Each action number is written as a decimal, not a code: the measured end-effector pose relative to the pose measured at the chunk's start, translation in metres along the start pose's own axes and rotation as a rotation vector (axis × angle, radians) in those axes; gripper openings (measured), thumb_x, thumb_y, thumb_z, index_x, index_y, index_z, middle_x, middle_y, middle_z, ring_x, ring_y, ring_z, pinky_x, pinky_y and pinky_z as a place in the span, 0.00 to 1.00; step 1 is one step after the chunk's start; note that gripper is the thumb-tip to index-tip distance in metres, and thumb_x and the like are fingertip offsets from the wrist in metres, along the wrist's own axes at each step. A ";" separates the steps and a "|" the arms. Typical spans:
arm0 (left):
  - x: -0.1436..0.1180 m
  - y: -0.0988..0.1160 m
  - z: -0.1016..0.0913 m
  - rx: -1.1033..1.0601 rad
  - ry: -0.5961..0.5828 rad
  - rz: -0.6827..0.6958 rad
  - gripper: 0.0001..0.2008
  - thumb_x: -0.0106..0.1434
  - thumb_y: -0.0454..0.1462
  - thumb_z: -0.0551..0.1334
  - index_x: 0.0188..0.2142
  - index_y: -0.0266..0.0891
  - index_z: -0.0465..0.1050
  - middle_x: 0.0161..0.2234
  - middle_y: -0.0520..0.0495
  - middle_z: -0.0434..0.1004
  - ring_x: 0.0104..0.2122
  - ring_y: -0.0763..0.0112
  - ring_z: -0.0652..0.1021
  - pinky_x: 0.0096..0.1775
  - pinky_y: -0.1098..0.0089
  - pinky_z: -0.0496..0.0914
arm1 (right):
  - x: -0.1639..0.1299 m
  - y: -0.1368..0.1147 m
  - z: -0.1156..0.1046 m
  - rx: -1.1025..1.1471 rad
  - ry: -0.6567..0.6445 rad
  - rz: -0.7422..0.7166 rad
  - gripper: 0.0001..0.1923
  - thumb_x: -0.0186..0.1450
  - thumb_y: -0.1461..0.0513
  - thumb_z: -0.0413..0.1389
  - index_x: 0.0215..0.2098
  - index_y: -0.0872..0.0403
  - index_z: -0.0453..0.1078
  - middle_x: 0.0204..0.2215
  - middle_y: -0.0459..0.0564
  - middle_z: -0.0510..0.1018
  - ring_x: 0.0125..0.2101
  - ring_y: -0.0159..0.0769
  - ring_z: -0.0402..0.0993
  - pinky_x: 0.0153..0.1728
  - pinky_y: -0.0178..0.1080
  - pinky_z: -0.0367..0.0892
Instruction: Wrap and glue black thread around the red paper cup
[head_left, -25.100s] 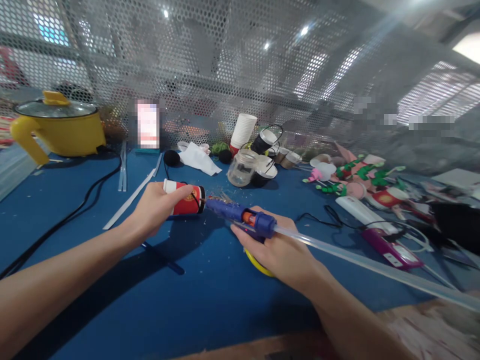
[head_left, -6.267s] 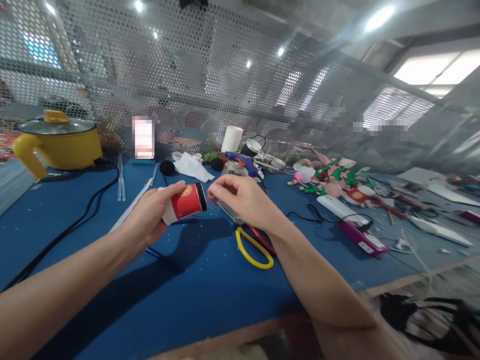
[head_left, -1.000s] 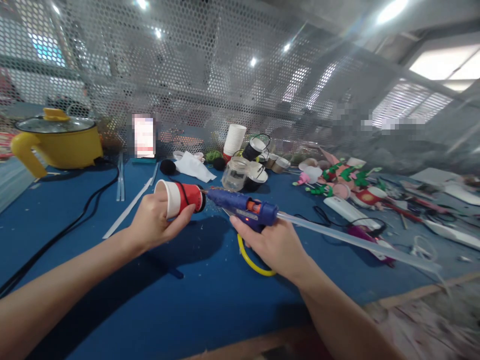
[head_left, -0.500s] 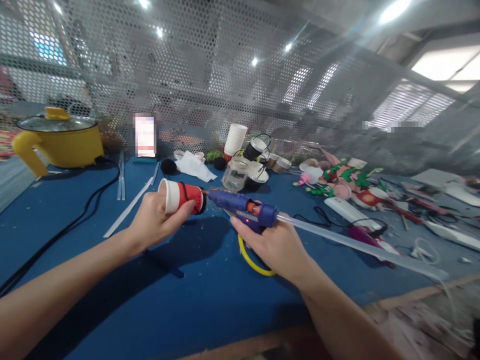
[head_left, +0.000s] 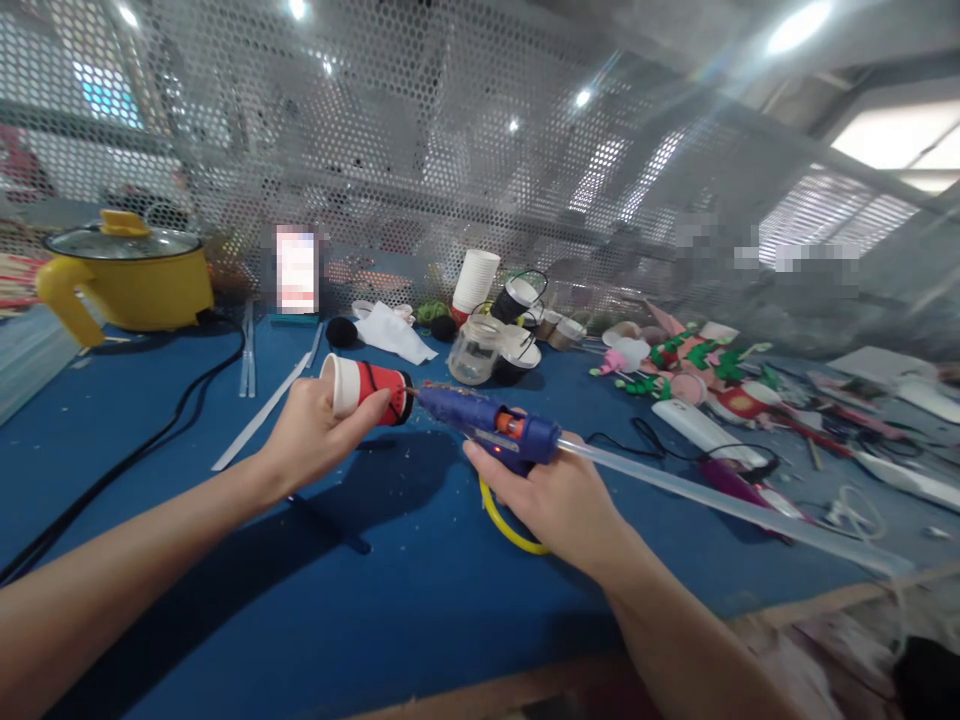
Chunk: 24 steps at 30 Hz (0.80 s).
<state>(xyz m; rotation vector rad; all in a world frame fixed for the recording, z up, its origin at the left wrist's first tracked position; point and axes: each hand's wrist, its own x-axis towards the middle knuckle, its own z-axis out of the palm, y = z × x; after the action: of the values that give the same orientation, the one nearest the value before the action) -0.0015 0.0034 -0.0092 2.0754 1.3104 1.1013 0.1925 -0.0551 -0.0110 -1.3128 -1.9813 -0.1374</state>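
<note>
Right hand: the right hand (head_left: 559, 500) is wrapped round the grip of the blue glue gun (head_left: 491, 425), its nozzle touching the cup's dark base.
Left hand: the left hand (head_left: 315, 435) is closed round the red paper cup (head_left: 365, 390), held on its side above the blue table (head_left: 225, 600).
Handling: the cup looks light, thin and easily crushed, so a loose hold round the wall suits it.
Beyond: a clear jar (head_left: 474, 350) and a yellow pot (head_left: 127, 275) stand well past the hands.

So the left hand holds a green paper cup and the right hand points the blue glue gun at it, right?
Not quite: the head view shows the paper cup is red, not green. The left hand holds it, and the right hand points the blue glue gun at it.
</note>
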 end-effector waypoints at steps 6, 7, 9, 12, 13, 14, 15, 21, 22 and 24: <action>0.001 -0.002 0.001 -0.074 0.015 -0.059 0.14 0.52 0.43 0.55 0.16 0.37 0.63 0.12 0.57 0.52 0.14 0.80 0.53 0.14 0.76 0.49 | 0.000 -0.001 0.000 0.025 -0.001 0.003 0.10 0.59 0.60 0.47 0.27 0.52 0.69 0.23 0.51 0.75 0.28 0.40 0.73 0.30 0.40 0.68; 0.001 -0.001 0.001 -0.088 0.012 -0.069 0.14 0.52 0.43 0.55 0.17 0.37 0.63 0.12 0.57 0.52 0.14 0.80 0.54 0.14 0.76 0.49 | 0.000 -0.001 0.000 0.022 -0.007 0.008 0.10 0.59 0.60 0.47 0.27 0.52 0.69 0.23 0.51 0.75 0.29 0.40 0.73 0.30 0.39 0.68; 0.002 0.000 0.001 -0.108 0.008 -0.088 0.14 0.52 0.43 0.56 0.16 0.37 0.62 0.12 0.57 0.51 0.13 0.81 0.54 0.13 0.77 0.49 | -0.001 -0.001 0.000 0.015 -0.021 0.017 0.09 0.59 0.60 0.48 0.27 0.52 0.69 0.24 0.51 0.75 0.29 0.39 0.73 0.30 0.39 0.68; 0.002 0.002 0.001 -0.130 0.011 -0.117 0.15 0.51 0.43 0.56 0.14 0.37 0.59 0.12 0.58 0.51 0.13 0.81 0.53 0.13 0.77 0.48 | -0.004 0.000 0.002 -0.012 -0.023 0.031 0.09 0.59 0.59 0.48 0.28 0.53 0.69 0.26 0.52 0.76 0.31 0.41 0.73 0.33 0.41 0.68; 0.002 0.002 0.000 -0.137 0.011 -0.128 0.15 0.51 0.42 0.56 0.14 0.37 0.59 0.12 0.58 0.51 0.13 0.82 0.53 0.13 0.77 0.48 | -0.005 0.000 0.003 -0.024 -0.009 0.040 0.10 0.59 0.59 0.48 0.28 0.53 0.70 0.26 0.53 0.76 0.33 0.43 0.73 0.34 0.42 0.68; 0.002 0.003 0.000 -0.143 0.009 -0.139 0.14 0.51 0.42 0.56 0.15 0.37 0.60 0.12 0.58 0.51 0.13 0.82 0.53 0.13 0.77 0.48 | -0.005 0.000 0.003 -0.028 -0.002 0.049 0.10 0.58 0.58 0.48 0.29 0.53 0.70 0.26 0.53 0.75 0.33 0.44 0.73 0.34 0.43 0.68; 0.002 0.003 0.000 -0.151 0.006 -0.151 0.14 0.51 0.42 0.56 0.15 0.37 0.61 0.12 0.58 0.51 0.12 0.82 0.53 0.13 0.77 0.49 | -0.005 0.000 0.003 -0.023 -0.002 0.059 0.10 0.58 0.58 0.48 0.29 0.53 0.70 0.26 0.53 0.75 0.33 0.44 0.73 0.34 0.43 0.68; 0.002 0.004 0.000 -0.183 0.001 -0.182 0.14 0.50 0.41 0.56 0.14 0.38 0.58 0.10 0.59 0.50 0.11 0.82 0.53 0.12 0.77 0.48 | -0.003 -0.003 -0.001 0.017 -0.078 0.080 0.09 0.59 0.59 0.48 0.28 0.53 0.69 0.22 0.50 0.75 0.25 0.37 0.73 0.26 0.37 0.68; 0.002 0.004 0.000 -0.184 0.005 -0.184 0.14 0.50 0.41 0.56 0.14 0.38 0.57 0.10 0.59 0.49 0.11 0.82 0.52 0.12 0.77 0.48 | -0.003 -0.004 -0.002 0.008 -0.076 0.081 0.09 0.59 0.59 0.48 0.28 0.53 0.69 0.22 0.50 0.75 0.25 0.37 0.73 0.26 0.37 0.68; 0.003 0.003 0.000 -0.180 0.015 -0.189 0.16 0.51 0.41 0.56 0.13 0.38 0.54 0.10 0.59 0.49 0.11 0.83 0.52 0.12 0.78 0.48 | -0.003 -0.004 -0.002 0.008 -0.077 0.077 0.10 0.59 0.59 0.48 0.29 0.53 0.69 0.23 0.50 0.75 0.27 0.38 0.73 0.28 0.37 0.68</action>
<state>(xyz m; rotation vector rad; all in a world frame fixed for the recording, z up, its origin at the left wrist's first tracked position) 0.0009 0.0046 -0.0055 1.7777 1.3319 1.1094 0.1912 -0.0598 -0.0101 -1.4061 -1.9897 -0.0430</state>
